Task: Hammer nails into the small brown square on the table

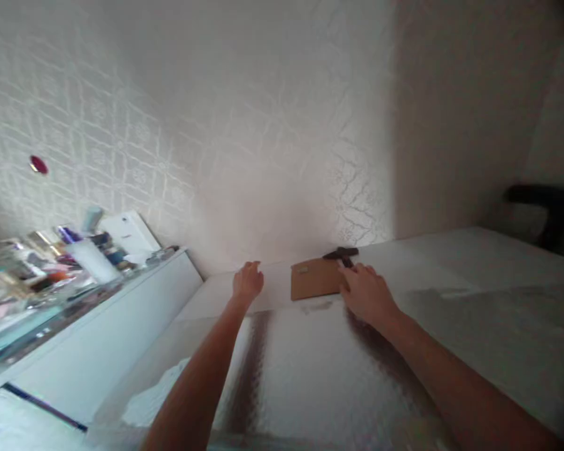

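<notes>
My right hand (pixel 367 293) is wrapped around the handle of a black-headed hammer (pixel 341 252), whose head points away toward the wall. Beside this hand, a flat brown cardboard piece (pixel 314 280) lies on the white table (pixel 310 369), with a small pale patch near its upper left corner. The right fingers overlap the cardboard's right edge; whether they touch it I cannot tell. Left of the cardboard and apart from it, my left hand (pixel 248 282) is closed with fingertips together near the table's far edge. Anything between those fingertips is too small and blurred to name.
A patterned wall (pixel 272 156) rises behind the table. On the left, a white cabinet (pixel 103 338) carries cluttered bottles and a white box (pixel 129 232). A torn white sheet (pixel 155 394) lies at the near left. A dark armrest-like shape (pixel 545 197) stands far right.
</notes>
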Motion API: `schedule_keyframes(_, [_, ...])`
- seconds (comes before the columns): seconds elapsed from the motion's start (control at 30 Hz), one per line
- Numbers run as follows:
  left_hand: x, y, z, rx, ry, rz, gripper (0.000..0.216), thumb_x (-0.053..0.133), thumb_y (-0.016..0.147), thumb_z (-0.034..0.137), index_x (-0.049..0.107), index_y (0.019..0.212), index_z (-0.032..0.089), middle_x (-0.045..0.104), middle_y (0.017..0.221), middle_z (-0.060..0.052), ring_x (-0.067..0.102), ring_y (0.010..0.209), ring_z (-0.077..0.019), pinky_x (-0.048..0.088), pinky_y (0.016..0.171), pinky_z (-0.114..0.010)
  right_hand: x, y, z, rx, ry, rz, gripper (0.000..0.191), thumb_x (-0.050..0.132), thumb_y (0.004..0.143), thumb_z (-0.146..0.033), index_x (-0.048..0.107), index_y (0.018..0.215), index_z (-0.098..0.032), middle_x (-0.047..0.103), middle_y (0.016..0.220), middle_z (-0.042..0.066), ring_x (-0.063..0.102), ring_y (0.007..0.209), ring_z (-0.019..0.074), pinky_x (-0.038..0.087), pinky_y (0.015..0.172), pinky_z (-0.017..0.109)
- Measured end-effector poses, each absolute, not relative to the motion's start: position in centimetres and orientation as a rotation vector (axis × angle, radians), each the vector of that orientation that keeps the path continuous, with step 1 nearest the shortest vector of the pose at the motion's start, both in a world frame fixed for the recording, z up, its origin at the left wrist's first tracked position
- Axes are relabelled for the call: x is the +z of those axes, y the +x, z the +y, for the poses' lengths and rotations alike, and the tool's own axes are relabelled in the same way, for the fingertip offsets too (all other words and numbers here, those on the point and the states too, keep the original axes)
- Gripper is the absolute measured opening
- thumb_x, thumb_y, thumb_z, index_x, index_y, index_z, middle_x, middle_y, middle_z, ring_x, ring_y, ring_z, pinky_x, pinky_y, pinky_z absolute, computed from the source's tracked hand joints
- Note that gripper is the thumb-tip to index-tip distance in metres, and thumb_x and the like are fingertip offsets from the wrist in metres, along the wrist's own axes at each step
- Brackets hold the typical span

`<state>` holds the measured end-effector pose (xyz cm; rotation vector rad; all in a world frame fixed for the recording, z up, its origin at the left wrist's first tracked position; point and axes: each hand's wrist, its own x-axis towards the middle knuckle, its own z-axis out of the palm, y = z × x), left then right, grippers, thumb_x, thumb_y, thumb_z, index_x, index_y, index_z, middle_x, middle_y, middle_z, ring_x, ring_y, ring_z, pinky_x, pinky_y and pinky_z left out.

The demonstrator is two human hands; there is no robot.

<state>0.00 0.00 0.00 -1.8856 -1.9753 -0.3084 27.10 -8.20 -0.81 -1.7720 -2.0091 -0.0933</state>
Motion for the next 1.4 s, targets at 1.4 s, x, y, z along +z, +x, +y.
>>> schedule_keyframes(1.4, [-3.1,9.5,4.5,-1.535,-2.381,-2.018,0.014,0.058,0.070,0.021,0.068,0.078,0.016,0.067,0.081,-0.005,0.060,0.078,-0.0148,0.044,0.073,-0.024,-1.7,26.1,-8.8,0.070,-1.530,-2.312,0.037,0.040,0.079,-0.037,0.057,0.103,-0.015,0.056,0.110,0.013,0.041,0.109,0.0280,0.015,0.093,0.054])
